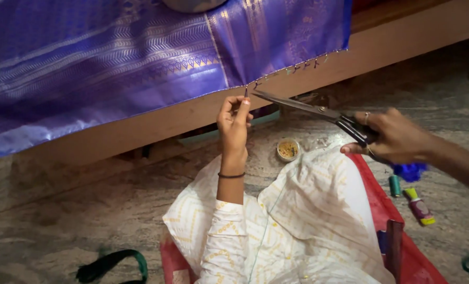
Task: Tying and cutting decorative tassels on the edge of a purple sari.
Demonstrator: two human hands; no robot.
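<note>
On a stone floor beside a low wooden ledge, a purple silk cloth (140, 58) hangs; the left hand (233, 123) pinches a thread tassel (246, 93) at its hem, the right hand (395, 138) gripping part-open scissors (303, 105).

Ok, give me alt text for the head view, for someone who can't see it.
The left hand pinches a short thread tassel at the hem of a purple and blue patterned silk cloth, while the right hand holds black-handled steel scissors, blades open, pointing toward it. A small round dish of beads and thread spools sit on the stone floor.
</note>
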